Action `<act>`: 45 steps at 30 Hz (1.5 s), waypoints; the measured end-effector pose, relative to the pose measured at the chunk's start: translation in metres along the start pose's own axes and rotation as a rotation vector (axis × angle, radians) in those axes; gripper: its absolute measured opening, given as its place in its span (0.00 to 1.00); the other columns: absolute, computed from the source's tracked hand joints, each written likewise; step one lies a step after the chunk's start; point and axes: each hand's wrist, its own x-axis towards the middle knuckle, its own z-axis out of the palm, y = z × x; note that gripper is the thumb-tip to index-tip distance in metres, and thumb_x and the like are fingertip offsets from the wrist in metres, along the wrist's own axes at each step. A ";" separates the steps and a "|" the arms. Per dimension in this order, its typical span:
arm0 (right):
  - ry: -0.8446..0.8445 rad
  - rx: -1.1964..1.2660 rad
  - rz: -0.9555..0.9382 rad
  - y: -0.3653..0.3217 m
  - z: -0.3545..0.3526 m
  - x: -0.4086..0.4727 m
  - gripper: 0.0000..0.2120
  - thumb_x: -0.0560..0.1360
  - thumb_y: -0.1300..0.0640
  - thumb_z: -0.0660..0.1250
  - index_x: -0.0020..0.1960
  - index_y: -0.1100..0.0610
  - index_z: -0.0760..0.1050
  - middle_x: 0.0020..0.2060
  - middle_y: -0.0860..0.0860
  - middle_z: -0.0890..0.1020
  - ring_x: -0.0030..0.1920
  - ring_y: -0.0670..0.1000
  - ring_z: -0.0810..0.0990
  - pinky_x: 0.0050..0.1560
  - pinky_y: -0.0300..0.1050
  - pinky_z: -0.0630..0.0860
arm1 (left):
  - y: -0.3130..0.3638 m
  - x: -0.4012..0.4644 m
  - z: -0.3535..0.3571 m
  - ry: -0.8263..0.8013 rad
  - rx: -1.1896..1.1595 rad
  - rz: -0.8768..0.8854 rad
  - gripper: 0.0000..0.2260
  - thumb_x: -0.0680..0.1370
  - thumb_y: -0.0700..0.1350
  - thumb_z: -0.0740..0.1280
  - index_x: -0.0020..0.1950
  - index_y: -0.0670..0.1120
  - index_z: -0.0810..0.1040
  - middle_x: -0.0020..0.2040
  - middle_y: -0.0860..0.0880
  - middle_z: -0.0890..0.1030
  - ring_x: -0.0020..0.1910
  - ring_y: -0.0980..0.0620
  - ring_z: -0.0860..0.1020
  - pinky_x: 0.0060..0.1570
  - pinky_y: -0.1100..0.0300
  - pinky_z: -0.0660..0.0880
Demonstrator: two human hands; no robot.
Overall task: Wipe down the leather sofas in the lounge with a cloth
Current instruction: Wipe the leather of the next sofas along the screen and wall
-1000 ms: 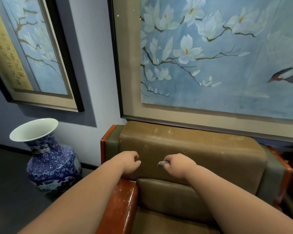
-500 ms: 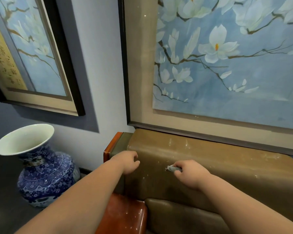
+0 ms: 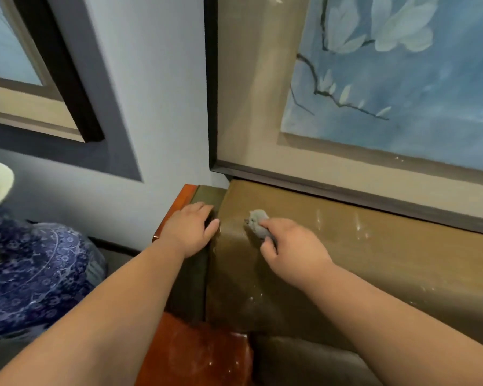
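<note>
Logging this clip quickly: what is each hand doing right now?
Left hand: fingers curled over the edge of the sofa backrest, gripping it.
Right hand: holding the grey cloth against the backrest.

Vase (image 3: pixel 34 274) left of sofa (image 3: pixel 374 260); painting (image 3: pixel 374 79) on the wall behind it
</note>
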 end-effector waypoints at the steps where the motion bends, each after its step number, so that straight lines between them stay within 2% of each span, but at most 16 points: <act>1: -0.018 -0.013 -0.025 -0.003 0.011 0.014 0.24 0.82 0.48 0.60 0.77 0.45 0.69 0.70 0.47 0.76 0.67 0.50 0.76 0.66 0.45 0.74 | -0.007 0.005 0.008 0.007 0.010 0.011 0.30 0.84 0.66 0.49 0.81 0.53 0.67 0.80 0.50 0.69 0.78 0.47 0.68 0.77 0.46 0.68; 2: -0.063 -0.050 -0.050 -0.008 0.023 0.027 0.26 0.82 0.46 0.60 0.79 0.47 0.65 0.74 0.49 0.72 0.72 0.53 0.72 0.71 0.47 0.71 | -0.013 0.009 0.015 0.033 0.020 0.015 0.31 0.84 0.66 0.47 0.82 0.53 0.67 0.81 0.50 0.68 0.79 0.47 0.66 0.78 0.46 0.65; 4: -0.140 -0.215 -0.095 -0.016 0.053 0.043 0.33 0.83 0.38 0.54 0.84 0.48 0.54 0.82 0.55 0.57 0.82 0.58 0.55 0.83 0.54 0.54 | -0.021 0.012 0.027 0.105 0.039 0.005 0.30 0.84 0.64 0.48 0.82 0.53 0.68 0.81 0.50 0.69 0.80 0.48 0.65 0.79 0.45 0.64; 6: -0.127 -0.334 -0.111 -0.017 0.073 0.054 0.37 0.81 0.30 0.45 0.85 0.47 0.46 0.84 0.57 0.48 0.84 0.60 0.44 0.83 0.59 0.44 | -0.024 0.014 0.033 0.126 0.028 0.016 0.30 0.84 0.64 0.49 0.81 0.53 0.69 0.80 0.50 0.70 0.80 0.48 0.66 0.78 0.45 0.65; 9: -0.163 -0.294 -0.123 -0.013 0.067 0.099 0.37 0.81 0.29 0.40 0.85 0.45 0.47 0.85 0.56 0.48 0.84 0.57 0.45 0.83 0.56 0.42 | -0.025 0.011 0.031 0.126 0.002 0.024 0.32 0.83 0.63 0.46 0.81 0.51 0.70 0.80 0.49 0.71 0.80 0.47 0.67 0.78 0.45 0.65; 13: -0.221 -0.280 -0.018 -0.008 0.049 0.149 0.35 0.84 0.33 0.44 0.86 0.47 0.47 0.85 0.56 0.47 0.84 0.56 0.44 0.84 0.56 0.41 | -0.024 0.008 0.027 0.126 -0.008 0.047 0.34 0.83 0.65 0.44 0.80 0.50 0.71 0.80 0.48 0.70 0.81 0.47 0.66 0.78 0.46 0.63; 17: -0.166 -0.346 -0.184 -0.016 0.065 0.078 0.39 0.81 0.27 0.43 0.85 0.47 0.48 0.85 0.55 0.49 0.85 0.56 0.44 0.84 0.57 0.46 | -0.026 0.011 0.031 0.126 0.012 0.046 0.33 0.83 0.66 0.46 0.79 0.51 0.73 0.80 0.48 0.71 0.80 0.46 0.67 0.77 0.47 0.64; 21: -0.229 -0.383 -0.277 -0.006 0.058 0.068 0.37 0.82 0.30 0.42 0.86 0.47 0.50 0.85 0.54 0.50 0.85 0.56 0.46 0.84 0.57 0.48 | -0.024 0.012 0.030 0.129 0.007 0.038 0.30 0.83 0.64 0.48 0.78 0.52 0.73 0.79 0.49 0.72 0.79 0.47 0.67 0.78 0.47 0.65; 26: -0.254 -0.321 0.020 -0.021 0.047 0.143 0.33 0.85 0.37 0.42 0.86 0.49 0.46 0.85 0.57 0.45 0.84 0.57 0.42 0.83 0.56 0.41 | -0.022 0.009 0.032 0.166 -0.001 0.023 0.29 0.82 0.60 0.50 0.76 0.50 0.76 0.78 0.48 0.74 0.79 0.46 0.69 0.77 0.47 0.66; 28: -0.217 -0.354 -0.069 -0.032 0.061 0.116 0.33 0.84 0.35 0.41 0.86 0.47 0.48 0.85 0.57 0.46 0.84 0.58 0.42 0.83 0.58 0.41 | -0.023 0.010 0.034 0.149 0.014 0.029 0.29 0.83 0.60 0.49 0.77 0.51 0.74 0.79 0.48 0.72 0.79 0.47 0.68 0.78 0.48 0.65; 31: -0.181 -0.422 -0.261 -0.041 0.081 0.042 0.35 0.83 0.34 0.46 0.85 0.48 0.52 0.85 0.58 0.47 0.84 0.59 0.42 0.83 0.61 0.45 | -0.025 0.011 0.032 0.125 -0.001 0.037 0.29 0.83 0.60 0.49 0.78 0.51 0.74 0.80 0.49 0.71 0.80 0.47 0.66 0.78 0.48 0.64; 33: -0.237 -0.481 -0.265 -0.038 0.080 0.026 0.36 0.83 0.33 0.47 0.86 0.49 0.52 0.85 0.57 0.46 0.84 0.59 0.41 0.83 0.62 0.48 | -0.024 0.010 0.030 0.133 -0.008 0.035 0.29 0.83 0.60 0.48 0.78 0.51 0.73 0.81 0.49 0.70 0.81 0.47 0.66 0.78 0.48 0.63; 35: -0.245 -0.479 -0.245 -0.033 0.071 0.051 0.36 0.83 0.32 0.45 0.86 0.48 0.49 0.85 0.56 0.46 0.85 0.58 0.42 0.83 0.60 0.47 | -0.023 0.009 0.029 0.136 -0.003 0.028 0.29 0.83 0.60 0.47 0.79 0.52 0.73 0.81 0.49 0.70 0.81 0.48 0.65 0.79 0.49 0.63; 39: -0.202 -0.330 0.065 -0.029 0.055 0.121 0.32 0.85 0.37 0.42 0.86 0.48 0.47 0.85 0.57 0.48 0.84 0.58 0.45 0.84 0.55 0.42 | -0.023 0.008 0.030 0.144 -0.011 0.025 0.30 0.83 0.60 0.46 0.78 0.51 0.74 0.80 0.48 0.71 0.80 0.47 0.67 0.77 0.47 0.65; 42: -0.131 -0.414 -0.006 -0.027 0.068 0.086 0.31 0.85 0.39 0.42 0.86 0.47 0.47 0.85 0.59 0.49 0.84 0.60 0.45 0.84 0.58 0.45 | -0.025 0.009 0.032 0.150 -0.010 0.048 0.31 0.84 0.63 0.46 0.77 0.51 0.75 0.79 0.48 0.73 0.80 0.46 0.68 0.76 0.46 0.67; 45: -0.087 -0.444 -0.132 -0.027 0.080 0.031 0.33 0.83 0.38 0.50 0.85 0.48 0.52 0.84 0.60 0.52 0.84 0.61 0.47 0.83 0.58 0.46 | -0.028 0.010 0.034 0.139 -0.001 0.063 0.34 0.83 0.67 0.46 0.77 0.50 0.75 0.79 0.48 0.73 0.80 0.46 0.68 0.75 0.46 0.67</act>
